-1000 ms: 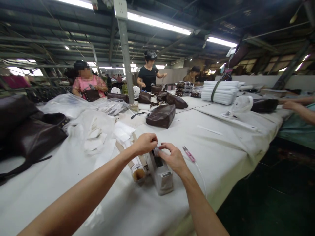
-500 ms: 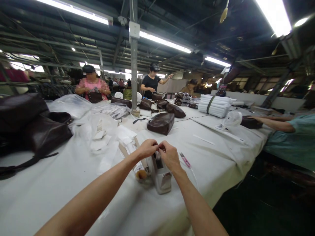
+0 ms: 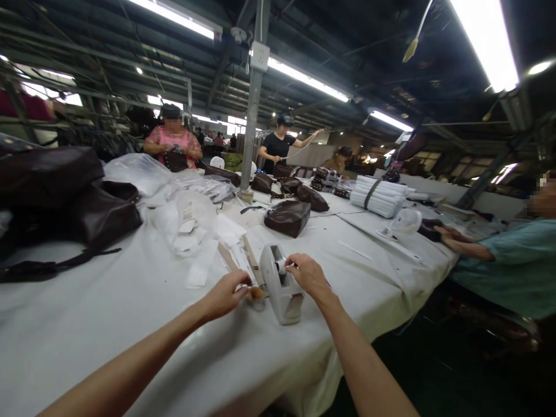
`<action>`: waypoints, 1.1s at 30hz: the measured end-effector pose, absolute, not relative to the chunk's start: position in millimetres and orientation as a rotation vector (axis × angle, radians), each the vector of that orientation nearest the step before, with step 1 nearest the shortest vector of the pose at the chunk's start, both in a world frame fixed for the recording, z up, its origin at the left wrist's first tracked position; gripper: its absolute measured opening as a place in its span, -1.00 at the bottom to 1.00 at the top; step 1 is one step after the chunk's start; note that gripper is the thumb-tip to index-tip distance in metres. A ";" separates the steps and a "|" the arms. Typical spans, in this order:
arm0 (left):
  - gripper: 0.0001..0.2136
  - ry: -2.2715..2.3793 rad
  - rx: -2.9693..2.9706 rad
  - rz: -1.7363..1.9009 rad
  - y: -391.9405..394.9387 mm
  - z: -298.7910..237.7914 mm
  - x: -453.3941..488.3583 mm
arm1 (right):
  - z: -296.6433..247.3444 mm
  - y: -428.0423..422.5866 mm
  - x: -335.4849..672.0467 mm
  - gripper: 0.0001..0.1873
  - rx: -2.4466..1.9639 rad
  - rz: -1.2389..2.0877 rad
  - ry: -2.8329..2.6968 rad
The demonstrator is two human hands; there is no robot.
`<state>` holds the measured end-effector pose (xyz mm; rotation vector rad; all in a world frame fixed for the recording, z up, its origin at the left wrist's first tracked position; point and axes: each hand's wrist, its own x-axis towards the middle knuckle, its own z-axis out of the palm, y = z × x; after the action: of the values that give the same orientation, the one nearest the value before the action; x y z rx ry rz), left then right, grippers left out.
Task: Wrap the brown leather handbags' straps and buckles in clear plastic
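A pale grey tape dispenser (image 3: pixel 290 307) stands on the white-covered table in front of me. My right hand (image 3: pixel 307 273) reaches over its right side, with thumb and fingers pinched on a small white tape core (image 3: pixel 280 266) in the dispenser's slot. Just left of the dispenser lies a clear roll of tape with an amber core (image 3: pixel 257 293). My left hand (image 3: pixel 229 294) is at that roll's left edge, fingers curled and thumb closed against it; the exact contact is partly hidden. A bit of pink snips (image 3: pixel 329 284) shows behind my right wrist.
Dark brown leather bags (image 3: pixel 102 217) are heaped at left, and another brown bag (image 3: pixel 287 218) lies ahead. Plastic wrapping and paper scraps (image 3: pixel 191 229) spread left of centre. A white fan (image 3: pixel 406 222) and a co-worker in a teal top (image 3: pixel 504 260) are at right.
My hands were together above the dispenser; now they are apart. The left has moved down and left to the tape roll, while the right stays at the dispenser. The view has shifted slightly.
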<state>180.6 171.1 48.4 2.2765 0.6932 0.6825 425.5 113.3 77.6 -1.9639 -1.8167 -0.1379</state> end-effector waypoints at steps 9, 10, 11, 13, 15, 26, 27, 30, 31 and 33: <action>-0.82 0.838 2.403 0.775 142.8 -14.3 65.9 | 86.8 90.6 417.6 -0.90 -1.970 -0.219 -1.879; -0.81 0.841 2.417 0.796 139.3 -18.6 61.2 | 89.6 87.0 416.9 -0.90 -1.966 -0.217 -1.867; -0.80 0.842 2.433 0.810 136.1 -21.7 58.2 | 92.0 82.7 416.4 -0.90 -1.954 -0.208 -1.848; -0.80 0.839 2.459 0.836 131.1 -25.2 55.8 | 94.6 71.6 416.3 -0.89 -1.912 -0.163 -1.800; -0.80 0.830 2.479 0.847 128.6 -26.2 56.3 | 92.5 58.2 416.9 -0.90 -1.859 -0.099 -1.754; -0.79 0.819 2.524 0.844 128.2 -25.0 58.9 | 38.3 14.0 411.1 -0.88 -1.737 -0.019 -1.566; -0.79 0.821 2.525 0.847 127.5 -24.3 59.0 | 33.7 14.0 409.3 -0.88 -1.738 -0.026 -1.544; -0.79 0.836 2.527 0.866 126.1 -22.2 59.5 | 15.2 9.5 403.3 -0.87 -1.784 -0.027 -1.528; -0.79 0.842 2.526 0.874 125.9 -21.6 59.7 | 7.8 5.4 402.1 -0.87 -1.802 -0.003 -1.528; -0.79 0.848 2.524 0.882 126.0 -20.8 60.0 | -6.0 -6.6 402.7 -0.86 -1.808 0.076 -1.461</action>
<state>60.0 126.0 -20.8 2.5242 0.8484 0.8821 402.7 -6.6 -6.0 -1.8079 -1.4612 0.0764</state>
